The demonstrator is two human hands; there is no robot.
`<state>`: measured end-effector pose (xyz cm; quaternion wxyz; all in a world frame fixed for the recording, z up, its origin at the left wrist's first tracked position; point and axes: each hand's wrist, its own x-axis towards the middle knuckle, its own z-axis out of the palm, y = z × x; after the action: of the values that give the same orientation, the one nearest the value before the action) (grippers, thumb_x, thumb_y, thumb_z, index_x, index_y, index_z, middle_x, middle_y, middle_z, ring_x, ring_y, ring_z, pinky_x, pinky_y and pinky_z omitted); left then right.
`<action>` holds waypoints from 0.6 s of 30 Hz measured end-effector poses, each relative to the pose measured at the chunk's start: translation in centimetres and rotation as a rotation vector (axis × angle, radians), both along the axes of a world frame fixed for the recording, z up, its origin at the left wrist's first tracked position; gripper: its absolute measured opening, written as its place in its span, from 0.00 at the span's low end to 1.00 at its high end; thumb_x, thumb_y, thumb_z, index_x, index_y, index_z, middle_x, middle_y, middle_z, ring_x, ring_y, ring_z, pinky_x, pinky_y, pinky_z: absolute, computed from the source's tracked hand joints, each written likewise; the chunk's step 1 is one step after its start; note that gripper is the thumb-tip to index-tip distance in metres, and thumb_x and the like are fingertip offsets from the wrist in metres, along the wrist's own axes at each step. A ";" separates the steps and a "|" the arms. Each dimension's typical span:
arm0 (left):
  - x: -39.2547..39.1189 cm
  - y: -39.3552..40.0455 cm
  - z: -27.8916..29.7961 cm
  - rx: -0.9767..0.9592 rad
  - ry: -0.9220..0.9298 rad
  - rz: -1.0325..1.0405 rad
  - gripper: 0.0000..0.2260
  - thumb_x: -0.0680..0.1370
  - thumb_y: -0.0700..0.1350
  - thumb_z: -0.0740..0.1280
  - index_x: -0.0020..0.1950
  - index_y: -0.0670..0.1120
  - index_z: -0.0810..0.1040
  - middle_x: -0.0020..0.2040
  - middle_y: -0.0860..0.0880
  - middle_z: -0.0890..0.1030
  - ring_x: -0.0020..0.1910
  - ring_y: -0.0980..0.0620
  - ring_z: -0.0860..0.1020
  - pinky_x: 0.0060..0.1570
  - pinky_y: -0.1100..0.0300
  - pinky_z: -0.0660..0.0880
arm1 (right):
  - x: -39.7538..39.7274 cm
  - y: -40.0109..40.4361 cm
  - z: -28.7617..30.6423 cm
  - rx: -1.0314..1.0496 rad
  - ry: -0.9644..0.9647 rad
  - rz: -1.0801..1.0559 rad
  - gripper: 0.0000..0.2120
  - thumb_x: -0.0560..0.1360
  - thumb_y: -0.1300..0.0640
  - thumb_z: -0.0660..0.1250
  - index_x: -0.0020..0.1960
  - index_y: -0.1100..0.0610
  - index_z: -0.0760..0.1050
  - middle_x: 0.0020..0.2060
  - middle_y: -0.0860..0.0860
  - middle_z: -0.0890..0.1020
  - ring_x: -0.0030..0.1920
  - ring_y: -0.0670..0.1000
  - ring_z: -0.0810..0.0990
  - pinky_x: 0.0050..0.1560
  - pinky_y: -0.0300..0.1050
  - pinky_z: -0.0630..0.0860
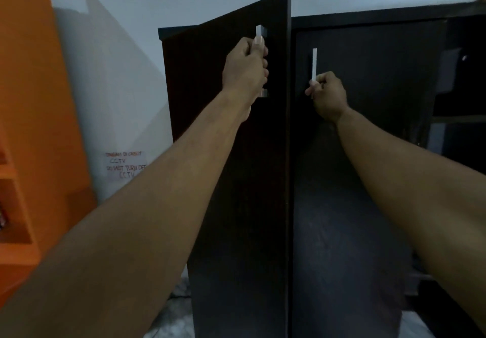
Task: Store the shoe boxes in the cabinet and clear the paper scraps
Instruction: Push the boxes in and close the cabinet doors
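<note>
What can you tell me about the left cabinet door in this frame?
The left cabinet door is a tall, flat panel in very dark brown, wood-look finish. It stands swung partly open, its free edge out in front of the right door, which looks shut. A pale vertical bar handle sits near its top; the left hand grips it. Nothing inside the cabinet shows.

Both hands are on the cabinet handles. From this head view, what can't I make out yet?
- Cabinet interior: hidden by the left door, swung ajar, and the right door, which looks shut.
- Shoe boxes, paper scraps: nowhere in the head view.
- Left handle: middle covered by the left hand.
- Wall note: top line blurred.
- Right hand: fingers partly hidden behind its back.
</note>
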<state>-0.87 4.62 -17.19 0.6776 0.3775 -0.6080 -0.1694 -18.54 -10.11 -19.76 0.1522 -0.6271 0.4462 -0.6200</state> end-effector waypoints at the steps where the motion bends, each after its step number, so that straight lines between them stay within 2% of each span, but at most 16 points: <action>1: -0.3 -0.6 0.0 0.006 -0.008 0.016 0.13 0.87 0.50 0.56 0.49 0.46 0.75 0.39 0.50 0.75 0.36 0.56 0.73 0.39 0.63 0.75 | 0.0 0.0 0.1 0.001 0.005 -0.001 0.10 0.84 0.52 0.59 0.61 0.56 0.73 0.55 0.51 0.83 0.57 0.50 0.79 0.59 0.48 0.76; 4: -1.2 -2.5 0.0 0.001 -0.028 0.084 0.13 0.87 0.50 0.57 0.49 0.47 0.76 0.39 0.50 0.76 0.36 0.56 0.74 0.40 0.62 0.76 | 0.2 -0.1 0.2 0.003 -0.014 -0.015 0.05 0.84 0.52 0.59 0.56 0.52 0.72 0.54 0.50 0.84 0.57 0.49 0.80 0.59 0.48 0.77; 6: -1.3 -3.6 0.0 0.008 -0.039 0.107 0.13 0.86 0.52 0.58 0.50 0.47 0.78 0.40 0.49 0.78 0.36 0.55 0.76 0.43 0.60 0.80 | 0.4 -0.1 0.1 -0.006 -0.044 -0.023 0.05 0.84 0.53 0.59 0.56 0.52 0.72 0.53 0.51 0.84 0.54 0.48 0.81 0.53 0.44 0.77; 9: -1.2 -5.1 0.1 0.030 -0.075 0.118 0.15 0.85 0.55 0.60 0.52 0.47 0.80 0.41 0.50 0.80 0.39 0.55 0.79 0.49 0.57 0.84 | 0.6 0.0 -0.1 -0.019 -0.053 -0.027 0.08 0.84 0.54 0.59 0.60 0.53 0.73 0.55 0.51 0.84 0.50 0.45 0.80 0.42 0.37 0.73; 13: -1.8 -6.4 -0.1 0.093 -0.140 0.170 0.13 0.85 0.55 0.59 0.54 0.50 0.80 0.47 0.52 0.82 0.46 0.56 0.82 0.53 0.58 0.82 | 0.6 0.1 -0.1 -0.023 -0.045 -0.035 0.08 0.84 0.55 0.59 0.62 0.53 0.72 0.56 0.50 0.81 0.45 0.41 0.78 0.39 0.34 0.72; 16: -1.8 -8.0 -0.9 0.183 -0.132 0.135 0.09 0.84 0.52 0.63 0.58 0.53 0.80 0.53 0.54 0.81 0.50 0.58 0.80 0.53 0.59 0.80 | 0.6 0.2 -0.2 -0.024 -0.031 -0.043 0.06 0.84 0.55 0.59 0.60 0.50 0.71 0.57 0.50 0.81 0.48 0.43 0.79 0.40 0.36 0.73; 18: -1.7 -9.2 -1.3 0.201 -0.105 0.109 0.09 0.83 0.49 0.65 0.63 0.53 0.80 0.58 0.54 0.80 0.52 0.58 0.79 0.55 0.58 0.80 | 0.5 0.0 -0.2 -0.027 -0.033 -0.035 0.04 0.84 0.55 0.59 0.58 0.49 0.70 0.57 0.50 0.80 0.52 0.45 0.79 0.43 0.37 0.75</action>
<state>-2.59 -4.57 -18.49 0.6118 0.4846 -0.6009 -0.1724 -18.00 -10.06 -19.91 0.1403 -0.6110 0.4462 -0.6386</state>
